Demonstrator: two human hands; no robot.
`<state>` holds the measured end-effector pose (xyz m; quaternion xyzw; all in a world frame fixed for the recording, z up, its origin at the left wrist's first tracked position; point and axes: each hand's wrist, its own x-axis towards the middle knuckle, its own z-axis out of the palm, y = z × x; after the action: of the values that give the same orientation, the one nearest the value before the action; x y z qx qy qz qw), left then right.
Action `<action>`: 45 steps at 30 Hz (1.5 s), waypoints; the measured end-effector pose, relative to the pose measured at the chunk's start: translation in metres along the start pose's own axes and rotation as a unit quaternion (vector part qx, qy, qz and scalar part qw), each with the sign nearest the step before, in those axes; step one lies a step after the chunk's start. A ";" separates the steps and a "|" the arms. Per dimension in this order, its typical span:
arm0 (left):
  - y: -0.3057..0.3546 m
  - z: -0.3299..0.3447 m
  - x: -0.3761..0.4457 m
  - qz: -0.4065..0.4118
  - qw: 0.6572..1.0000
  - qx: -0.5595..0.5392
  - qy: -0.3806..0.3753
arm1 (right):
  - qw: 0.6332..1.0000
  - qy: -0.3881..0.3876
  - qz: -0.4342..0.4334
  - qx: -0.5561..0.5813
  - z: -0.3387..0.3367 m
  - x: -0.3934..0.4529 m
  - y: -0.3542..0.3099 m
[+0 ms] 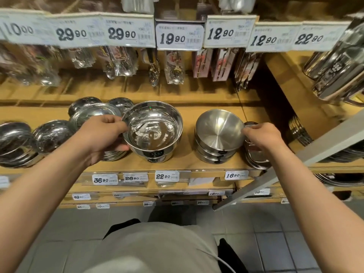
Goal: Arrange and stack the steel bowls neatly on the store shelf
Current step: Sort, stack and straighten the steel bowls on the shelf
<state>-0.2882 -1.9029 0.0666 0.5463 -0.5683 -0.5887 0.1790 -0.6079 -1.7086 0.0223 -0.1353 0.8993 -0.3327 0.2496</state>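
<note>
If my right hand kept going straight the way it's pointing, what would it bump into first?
Your right hand points left, its fingertips at the rim of the brushed bowl topping the stack. Going on, it would likely push that bowl first; whether it already touches is unclear.

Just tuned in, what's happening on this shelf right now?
A person is tidying steel bowls on a wooden store shelf. The left hand grips the rim of a shiny bowl that sits on top of another. The right hand pinches the rim of a tilted matte bowl topping a stack. More dishes sit to the left.
</note>
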 end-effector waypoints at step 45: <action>-0.040 0.041 0.026 0.059 0.984 0.117 0.119 | 0.978 -0.140 -0.129 0.079 0.145 -0.055 -0.093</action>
<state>-0.3154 -1.8934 0.0110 0.5953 -0.6391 -0.4374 0.2142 -0.4766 -1.8320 0.0092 -0.2756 0.8012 -0.4097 0.3381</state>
